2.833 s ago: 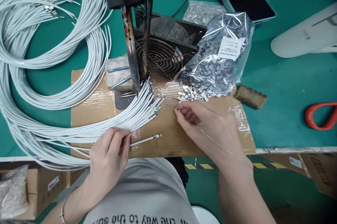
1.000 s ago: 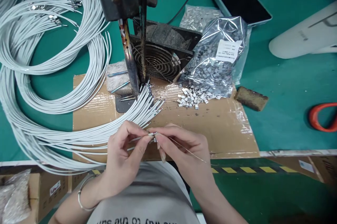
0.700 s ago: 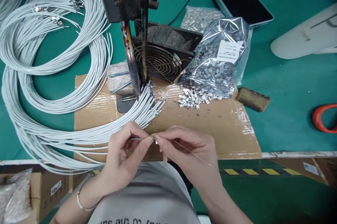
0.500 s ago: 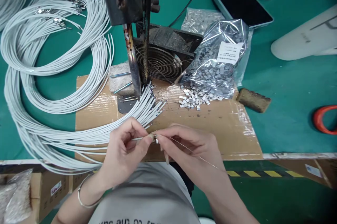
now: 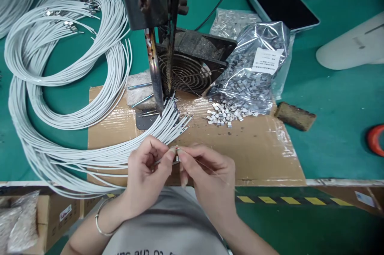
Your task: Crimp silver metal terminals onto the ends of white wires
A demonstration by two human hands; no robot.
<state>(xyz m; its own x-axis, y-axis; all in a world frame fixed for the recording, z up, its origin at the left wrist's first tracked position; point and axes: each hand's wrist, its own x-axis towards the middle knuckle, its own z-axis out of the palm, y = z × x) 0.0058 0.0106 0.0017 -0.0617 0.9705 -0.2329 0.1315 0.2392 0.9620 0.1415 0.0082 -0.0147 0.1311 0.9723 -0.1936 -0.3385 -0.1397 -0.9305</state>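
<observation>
Over the front of the cardboard, my left hand (image 5: 153, 171) is closed in a pinch on the end of a white cable, mostly hidden by the fingers. My right hand (image 5: 207, 177) meets it fingertip to fingertip, thumb and forefinger pressed together. A thin wire (image 5: 207, 166) trails from those right fingers back across the palm. Just below the touching fingertips shows a small metal piece (image 5: 177, 159); which hand carries it I cannot tell. Beyond my hands lies a bundle of white cables (image 5: 150, 129), its stripped ends under a soldering iron (image 5: 154, 75) clamped upright.
A black fan (image 5: 186, 71) stands behind the iron. Small metal clips (image 5: 223, 114) spill from a plastic bag (image 5: 249, 71) onto the cardboard (image 5: 240, 155). To the right are a brown sponge block (image 5: 295, 116), a phone (image 5: 283, 5) and a red ring-shaped handle (image 5: 375, 139). Coiled cables (image 5: 21, 63) lie left.
My right hand has drawn in leftward and its wrist has turned. The pinched fingertips have risen slightly, and the small metal piece now shows below them. The view has shifted a little.
</observation>
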